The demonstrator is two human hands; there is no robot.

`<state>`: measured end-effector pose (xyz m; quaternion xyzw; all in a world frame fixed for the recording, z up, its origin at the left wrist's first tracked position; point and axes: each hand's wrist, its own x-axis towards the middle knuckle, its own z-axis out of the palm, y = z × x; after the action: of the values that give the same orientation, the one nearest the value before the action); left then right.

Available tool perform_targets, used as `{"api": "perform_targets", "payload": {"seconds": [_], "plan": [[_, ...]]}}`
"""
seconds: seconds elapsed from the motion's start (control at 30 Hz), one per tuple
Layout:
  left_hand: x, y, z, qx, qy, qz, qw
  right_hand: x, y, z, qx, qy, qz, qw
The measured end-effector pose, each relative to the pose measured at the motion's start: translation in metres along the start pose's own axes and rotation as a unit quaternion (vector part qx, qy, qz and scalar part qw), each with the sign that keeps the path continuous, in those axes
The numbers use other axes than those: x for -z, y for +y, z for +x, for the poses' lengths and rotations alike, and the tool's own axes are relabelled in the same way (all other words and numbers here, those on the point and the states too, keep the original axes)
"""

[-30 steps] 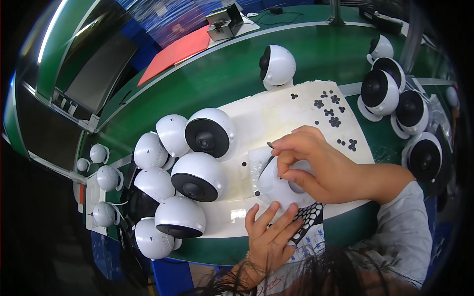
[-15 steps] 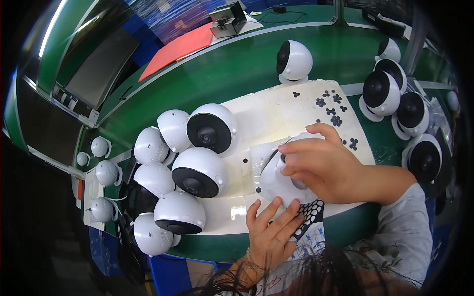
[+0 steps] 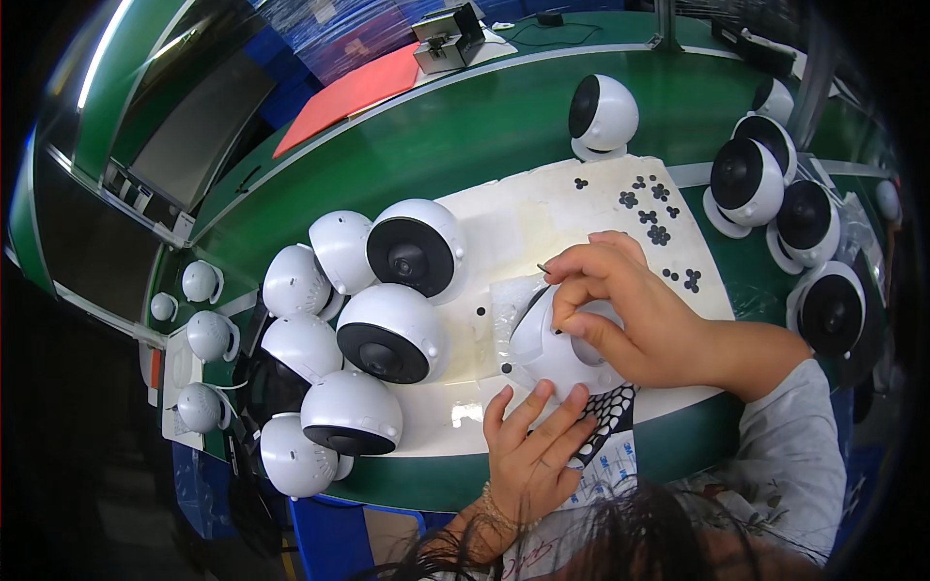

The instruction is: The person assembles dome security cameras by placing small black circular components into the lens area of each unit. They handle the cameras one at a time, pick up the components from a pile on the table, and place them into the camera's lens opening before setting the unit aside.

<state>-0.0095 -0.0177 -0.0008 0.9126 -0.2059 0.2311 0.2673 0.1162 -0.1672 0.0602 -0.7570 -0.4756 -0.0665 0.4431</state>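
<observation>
Green bench (image 3: 484, 107), pale board (image 3: 513, 203), one camera (image 3: 544, 360) under two hands.
Against a second ago, the far camera (image 3: 604, 114) stands farther right, while the right hand (image 3: 635, 320) again pinches what looks like a black dot (image 3: 558, 332) over the nearer camera; handling seems unfinished. That camera sits at the board's near right; the left hand (image 3: 530, 455) lies spread at its near edge, gripping nothing. Far back, the metal box (image 3: 446, 55) hides its contents.

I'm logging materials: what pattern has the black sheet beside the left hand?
The black sheet has rows of white round spots, seen best in the head view.
</observation>
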Motion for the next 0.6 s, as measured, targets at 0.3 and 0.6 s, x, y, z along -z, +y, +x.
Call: {"api": "perform_targets", "payload": {"seconds": [0.3, 0.6], "plan": [[-0.001, -0.001, -0.001, -0.002, 0.006, -0.018, 1.000, 0.001, -0.001, -0.002, 0.004, -0.024, -0.039, 0.999], [0.000, -0.002, -0.001, -0.004, 0.008, -0.014, 1.000, 0.012, -0.009, -0.026, 0.088, 0.016, -0.222, 0.971]]}}
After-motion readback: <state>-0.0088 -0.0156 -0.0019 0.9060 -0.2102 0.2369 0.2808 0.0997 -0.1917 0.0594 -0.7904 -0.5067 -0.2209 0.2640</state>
